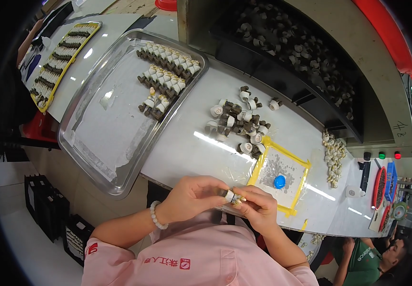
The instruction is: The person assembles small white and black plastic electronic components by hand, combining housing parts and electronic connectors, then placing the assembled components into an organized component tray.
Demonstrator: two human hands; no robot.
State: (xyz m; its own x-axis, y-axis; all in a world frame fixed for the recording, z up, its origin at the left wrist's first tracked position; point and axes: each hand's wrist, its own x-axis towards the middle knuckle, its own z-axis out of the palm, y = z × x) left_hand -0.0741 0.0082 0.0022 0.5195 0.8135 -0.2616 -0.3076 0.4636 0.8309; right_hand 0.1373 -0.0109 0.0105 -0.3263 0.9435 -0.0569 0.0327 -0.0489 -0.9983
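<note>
So the person's got both hands busy with one tiny thing. The left hand (194, 198) is closed in a pinch, thumb and fingertips gripping the dark end of a small figurine piece (230, 195). The right hand (259, 205) is pinched shut too, its fingertips on the other end, so the piece is held between the two.

It's up off the desk (177, 162), near the front edge and just in front of the person's pink shirt (182, 248). Looks-wise: a dark brownish end on the left, a white middle, then cream and yellowish bits at the right fingertips. Finer detail is too small to make out, and the fingers cover some of it.

Beyond the hands there's a loose pile of brown-and-white pieces (244, 121). To its right and nearer the person, a blue round item (280, 181) sits inside a yellow-taped square (258, 169). Off left, a metal tray (102, 180) has neat rows of figures (167, 59).
</note>
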